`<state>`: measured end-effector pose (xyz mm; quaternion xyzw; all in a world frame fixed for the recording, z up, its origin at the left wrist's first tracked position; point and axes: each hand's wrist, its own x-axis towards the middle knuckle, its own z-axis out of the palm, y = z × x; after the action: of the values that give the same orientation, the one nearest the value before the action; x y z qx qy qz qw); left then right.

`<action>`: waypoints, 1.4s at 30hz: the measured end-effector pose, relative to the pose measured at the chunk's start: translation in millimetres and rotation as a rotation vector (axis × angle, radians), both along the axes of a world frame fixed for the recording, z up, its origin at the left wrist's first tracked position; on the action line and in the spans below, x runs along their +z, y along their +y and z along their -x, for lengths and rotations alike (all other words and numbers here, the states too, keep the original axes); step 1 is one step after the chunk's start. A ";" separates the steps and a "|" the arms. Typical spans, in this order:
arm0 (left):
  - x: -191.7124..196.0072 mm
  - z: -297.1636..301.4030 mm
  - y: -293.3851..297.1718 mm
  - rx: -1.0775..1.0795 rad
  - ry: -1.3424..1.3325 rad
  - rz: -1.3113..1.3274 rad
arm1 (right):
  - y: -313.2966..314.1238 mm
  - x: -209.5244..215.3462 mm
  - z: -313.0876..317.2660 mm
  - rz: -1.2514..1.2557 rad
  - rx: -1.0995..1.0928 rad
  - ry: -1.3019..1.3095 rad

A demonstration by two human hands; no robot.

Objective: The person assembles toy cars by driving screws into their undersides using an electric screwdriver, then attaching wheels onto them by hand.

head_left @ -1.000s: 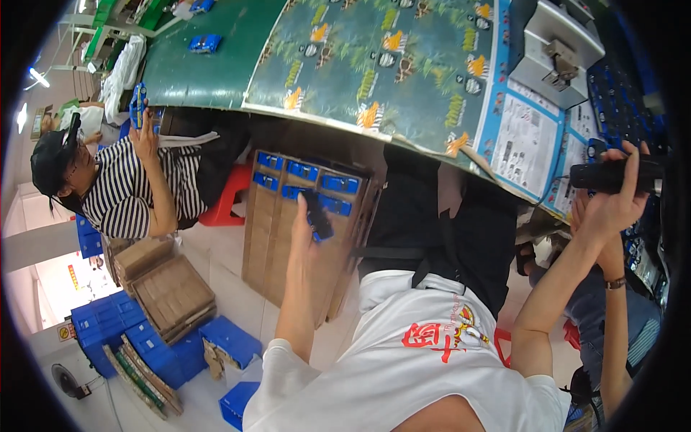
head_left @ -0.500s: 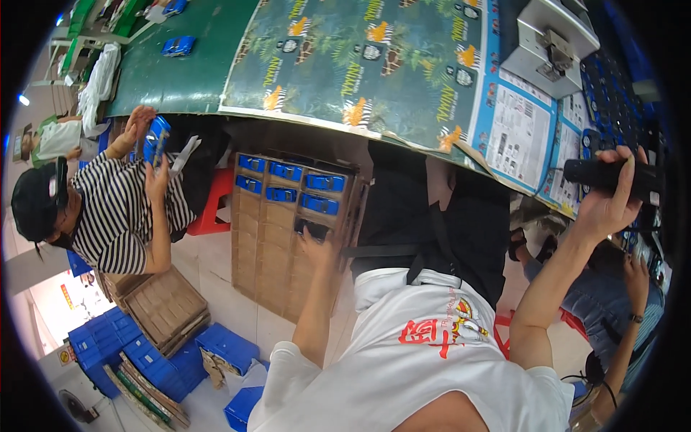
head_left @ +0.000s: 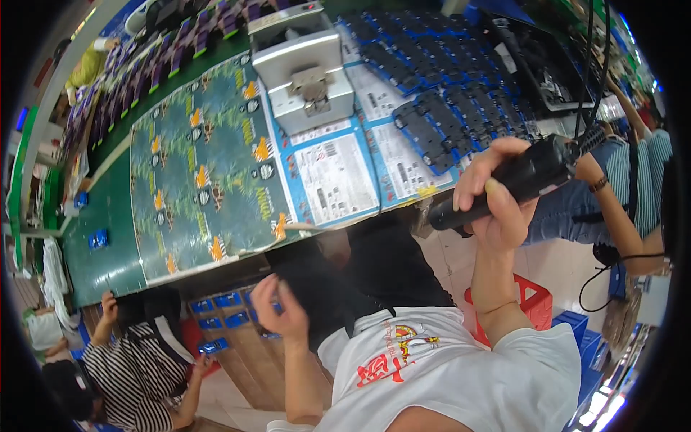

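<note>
My right hand (head_left: 497,201) is wrapped round a black cylindrical electric screwdriver (head_left: 522,176), held tilted over the table's front edge. Beyond it, several rows of blue toy cars (head_left: 432,133) lie with their black undersides up. My left hand (head_left: 281,313) is raised in front of my dark trousers, fingers bent and thumb apart, with nothing visible in it. Below and beside that hand stands a brown compartment tray (head_left: 248,371), partly filled with blue toy cars (head_left: 234,319).
A silver metal fixture (head_left: 302,83) stands on the printed sheets covering the green table (head_left: 101,270). To the left, a co-worker in a striped shirt (head_left: 147,374) has a hand by the tray. Another person (head_left: 576,201) sits at right, near a red stool (head_left: 533,302). Cables (head_left: 589,72) hang at upper right.
My view has swung to the right. My left hand has come up from the tray, where it was at a dark-bottomed toy car, and is now empty. The screwdriver stays in my right hand.
</note>
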<state>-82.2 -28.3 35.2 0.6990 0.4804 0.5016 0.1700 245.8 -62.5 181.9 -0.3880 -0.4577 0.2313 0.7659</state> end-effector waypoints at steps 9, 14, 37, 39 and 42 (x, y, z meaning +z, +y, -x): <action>83.7 -261.7 112.5 -0.416 0.230 0.288 | -27.0 17.2 -17.1 0.295 0.229 0.352; 106.1 -274.3 110.1 -0.489 0.215 0.568 | -20.3 23.8 -35.9 0.497 0.651 0.239; 65.3 -117.8 130.4 -0.569 -1.169 1.024 | 212.6 44.5 48.0 -0.202 -0.097 -0.215; 65.9 -118.9 132.1 -0.573 -1.162 1.038 | 216.4 46.2 45.8 -0.198 -0.055 -0.352; 65.9 -120.4 132.0 -0.605 -1.122 1.037 | 215.6 51.9 44.9 -0.148 0.168 -0.264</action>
<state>38.1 103.7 101.0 0.2761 0.2853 0.4231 0.8144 200.9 153.1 233.7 -0.3181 -0.6009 0.2070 0.7034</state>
